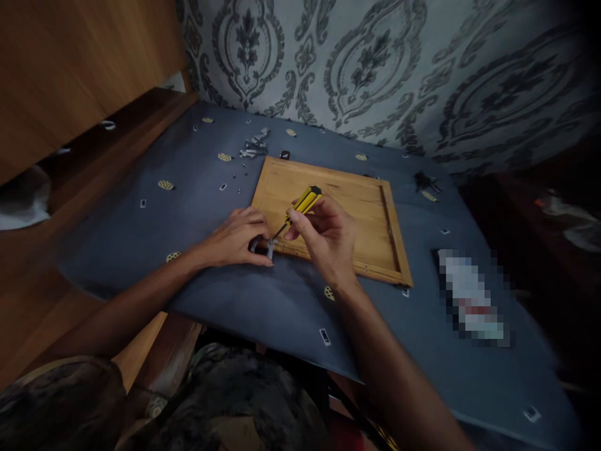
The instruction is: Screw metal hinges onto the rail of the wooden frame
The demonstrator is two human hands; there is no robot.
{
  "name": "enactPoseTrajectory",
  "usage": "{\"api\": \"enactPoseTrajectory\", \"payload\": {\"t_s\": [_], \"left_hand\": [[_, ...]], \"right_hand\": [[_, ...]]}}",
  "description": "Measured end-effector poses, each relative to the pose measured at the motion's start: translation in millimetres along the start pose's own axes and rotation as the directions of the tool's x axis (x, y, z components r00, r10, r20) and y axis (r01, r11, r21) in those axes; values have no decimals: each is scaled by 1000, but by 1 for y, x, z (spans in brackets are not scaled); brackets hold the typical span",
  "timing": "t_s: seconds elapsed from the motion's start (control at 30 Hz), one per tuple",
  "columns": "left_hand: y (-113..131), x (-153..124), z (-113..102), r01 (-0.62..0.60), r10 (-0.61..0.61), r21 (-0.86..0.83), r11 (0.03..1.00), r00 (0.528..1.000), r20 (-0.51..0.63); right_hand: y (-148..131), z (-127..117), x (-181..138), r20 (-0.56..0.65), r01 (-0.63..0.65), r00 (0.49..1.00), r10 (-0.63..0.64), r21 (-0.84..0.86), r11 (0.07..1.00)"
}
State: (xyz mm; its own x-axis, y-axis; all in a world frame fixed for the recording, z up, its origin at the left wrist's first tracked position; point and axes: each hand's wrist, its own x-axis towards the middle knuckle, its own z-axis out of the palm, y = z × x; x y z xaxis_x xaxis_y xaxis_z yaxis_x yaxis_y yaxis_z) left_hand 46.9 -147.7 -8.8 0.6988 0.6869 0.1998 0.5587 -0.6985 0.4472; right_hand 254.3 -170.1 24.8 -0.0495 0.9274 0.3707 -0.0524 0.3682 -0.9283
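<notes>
A yellow and black screwdriver [307, 200] is gripped by my right hand [331, 235], its shaft slanting down to the left. The tip meets a small metal bracket [270, 247] at the front left corner of a framed wooden panel [323, 191]. My left hand [239, 238] is closed around that bracket, thumb below and fingers above, holding it against the panel's edge. Whether a screw sits under the tip is too small to tell. The panel lies flat on the blue-grey patterned table cover [197, 181].
Several metal hardware pieces [256, 144] lie behind the panel's left corner, with tiny screws [239, 181] scattered nearby. A dark object [426, 181] rests at the back right. A blurred-out packet [472, 297] lies to the right. A patterned wall [328, 69] borders the table's far side.
</notes>
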Motion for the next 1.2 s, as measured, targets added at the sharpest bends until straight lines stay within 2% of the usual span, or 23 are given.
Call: {"api": "enactPoseTrajectory", "payload": {"t_s": [0.33, 0.6, 0.87, 1.2], "left_hand": [[-1, 0, 0, 5, -5, -4, 1000, 1000, 4], [0, 0, 0, 6, -6, 4, 1000, 1000, -1], [0, -1, 0, 6, -6, 1, 1000, 1000, -5], [0, 0, 0, 5, -5, 14, 1000, 1000, -1]], "right_hand": [[0, 1, -1, -45, -32, 999, 30, -27, 999], [-4, -1, -3, -163, 91, 980, -115, -145, 985], [-3, 2, -3, -113, 29, 993, -38, -80, 996], [0, 3, -4, -91, -19, 996, 12, -78, 997]]}}
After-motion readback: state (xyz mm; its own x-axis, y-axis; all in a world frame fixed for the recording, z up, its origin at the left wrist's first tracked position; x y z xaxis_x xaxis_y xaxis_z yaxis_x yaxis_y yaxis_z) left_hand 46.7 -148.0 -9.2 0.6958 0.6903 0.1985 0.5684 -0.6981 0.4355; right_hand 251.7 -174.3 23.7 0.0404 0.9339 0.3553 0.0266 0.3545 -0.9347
